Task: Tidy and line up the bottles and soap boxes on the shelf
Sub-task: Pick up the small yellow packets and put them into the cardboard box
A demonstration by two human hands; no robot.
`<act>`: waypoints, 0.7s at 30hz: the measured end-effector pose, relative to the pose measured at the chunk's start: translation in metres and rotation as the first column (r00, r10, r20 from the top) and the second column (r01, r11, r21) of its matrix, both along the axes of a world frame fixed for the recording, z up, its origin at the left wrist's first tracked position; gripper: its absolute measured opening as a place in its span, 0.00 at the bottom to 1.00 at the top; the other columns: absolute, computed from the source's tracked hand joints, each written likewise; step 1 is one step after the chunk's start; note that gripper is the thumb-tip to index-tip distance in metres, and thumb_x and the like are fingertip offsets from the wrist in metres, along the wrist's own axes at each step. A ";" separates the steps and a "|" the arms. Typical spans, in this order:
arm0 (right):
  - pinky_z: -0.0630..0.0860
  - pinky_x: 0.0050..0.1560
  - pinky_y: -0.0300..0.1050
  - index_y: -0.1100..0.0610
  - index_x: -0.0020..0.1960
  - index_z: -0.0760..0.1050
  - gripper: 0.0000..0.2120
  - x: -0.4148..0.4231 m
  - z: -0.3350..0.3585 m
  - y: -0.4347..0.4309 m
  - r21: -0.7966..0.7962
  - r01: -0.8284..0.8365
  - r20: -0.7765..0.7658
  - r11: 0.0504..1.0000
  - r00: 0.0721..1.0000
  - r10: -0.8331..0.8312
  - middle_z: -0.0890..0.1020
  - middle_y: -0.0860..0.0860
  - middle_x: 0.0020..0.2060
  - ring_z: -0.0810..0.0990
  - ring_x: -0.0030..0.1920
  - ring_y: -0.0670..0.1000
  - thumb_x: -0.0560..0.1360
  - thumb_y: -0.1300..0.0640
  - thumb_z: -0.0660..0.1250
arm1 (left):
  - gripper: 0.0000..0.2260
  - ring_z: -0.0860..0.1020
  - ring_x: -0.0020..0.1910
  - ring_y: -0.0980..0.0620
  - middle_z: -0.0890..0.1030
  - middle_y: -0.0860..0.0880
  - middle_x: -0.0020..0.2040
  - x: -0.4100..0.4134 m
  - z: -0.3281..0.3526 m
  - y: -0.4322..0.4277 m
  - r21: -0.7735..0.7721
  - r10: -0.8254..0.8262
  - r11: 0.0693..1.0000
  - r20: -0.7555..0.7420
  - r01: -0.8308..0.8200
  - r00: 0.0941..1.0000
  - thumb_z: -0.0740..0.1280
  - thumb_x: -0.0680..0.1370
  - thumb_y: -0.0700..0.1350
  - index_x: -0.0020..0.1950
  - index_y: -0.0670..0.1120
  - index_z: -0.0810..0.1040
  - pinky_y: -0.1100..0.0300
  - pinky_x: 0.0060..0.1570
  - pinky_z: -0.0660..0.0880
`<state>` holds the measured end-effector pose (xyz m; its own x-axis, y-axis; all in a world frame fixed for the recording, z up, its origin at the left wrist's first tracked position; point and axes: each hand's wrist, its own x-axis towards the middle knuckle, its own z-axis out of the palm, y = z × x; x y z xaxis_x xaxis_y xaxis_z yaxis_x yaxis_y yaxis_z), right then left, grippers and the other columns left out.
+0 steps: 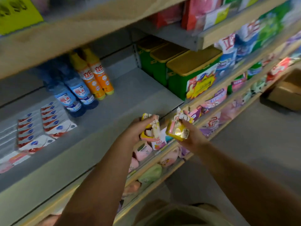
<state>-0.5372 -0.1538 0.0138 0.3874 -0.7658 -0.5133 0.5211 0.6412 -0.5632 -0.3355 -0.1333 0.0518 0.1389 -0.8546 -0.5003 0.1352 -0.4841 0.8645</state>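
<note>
Left hand (133,129), grip curled round a yellow packet (150,128), right hand (193,137) grasping a second yellow packet (176,129), both at the grey shelf (130,95) front edge; farther back, orange bottles (97,75) labelled 立白, beside blue bottles (76,95); red-and-white soap boxes (40,124) stacked left, print blurred

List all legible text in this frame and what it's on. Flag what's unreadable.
"立白": red logo on the orange bottles.
"立": red, on the white-blue bags; the rest is blurred.
Too blurred to read: the print on the blue bottles, soap boxes, yellow sign, green tubs and yellow packs.
</note>
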 end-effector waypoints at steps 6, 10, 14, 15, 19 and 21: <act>0.78 0.32 0.39 0.54 0.50 0.78 0.07 -0.169 -0.042 0.021 0.092 0.153 -0.227 0.984 0.965 -0.129 0.85 0.50 0.38 0.83 0.36 0.47 0.76 0.52 0.65 | 0.10 0.82 0.30 0.51 0.84 0.46 0.36 -0.172 -0.050 -0.016 0.228 -0.215 0.947 -0.073 0.227 0.974 0.71 0.75 0.48 0.51 0.43 0.79 0.57 0.27 0.78; 0.78 0.30 0.40 0.55 0.53 0.77 0.07 -0.273 -0.076 0.060 0.119 0.234 -0.390 0.965 0.905 -0.171 0.85 0.49 0.35 0.83 0.33 0.46 0.76 0.57 0.66 | 0.07 0.81 0.30 0.47 0.82 0.44 0.34 -0.275 -0.101 0.001 0.436 -0.362 0.826 -0.077 0.358 0.929 0.70 0.75 0.45 0.48 0.41 0.78 0.47 0.33 0.81; 0.77 0.27 0.39 0.56 0.49 0.77 0.04 -0.353 -0.105 0.107 0.223 0.351 -0.450 0.910 0.865 -0.223 0.85 0.48 0.33 0.84 0.33 0.47 0.75 0.58 0.67 | 0.14 0.82 0.43 0.42 0.82 0.39 0.46 -0.344 -0.137 0.011 0.546 -0.488 0.747 0.062 0.379 0.871 0.73 0.72 0.46 0.52 0.41 0.77 0.47 0.49 0.79; 0.77 0.27 0.39 0.55 0.49 0.77 0.04 -0.368 -0.110 0.118 0.248 0.402 -0.462 0.881 0.849 -0.257 0.85 0.49 0.34 0.84 0.33 0.47 0.75 0.58 0.67 | 0.13 0.82 0.43 0.43 0.82 0.40 0.46 -0.358 -0.142 0.010 0.566 -0.495 0.735 0.071 0.374 0.866 0.74 0.72 0.46 0.51 0.41 0.77 0.49 0.46 0.80; 0.78 0.30 0.41 0.57 0.54 0.76 0.09 -0.417 -0.128 0.140 0.330 0.584 -0.518 0.741 0.769 -0.376 0.84 0.53 0.40 0.84 0.37 0.51 0.75 0.58 0.68 | 0.21 0.81 0.49 0.39 0.80 0.36 0.55 -0.409 -0.161 -0.023 0.626 -0.558 0.667 0.061 0.404 0.827 0.73 0.72 0.47 0.60 0.37 0.74 0.44 0.44 0.80; 0.79 0.39 0.47 0.59 0.59 0.74 0.13 -0.435 -0.136 0.137 0.388 0.631 -0.534 0.672 0.748 -0.394 0.82 0.58 0.49 0.82 0.46 0.56 0.75 0.58 0.68 | 0.24 0.80 0.48 0.37 0.77 0.34 0.58 -0.434 -0.171 -0.050 0.637 -0.578 0.653 0.071 0.409 0.813 0.73 0.73 0.46 0.63 0.36 0.71 0.46 0.31 0.80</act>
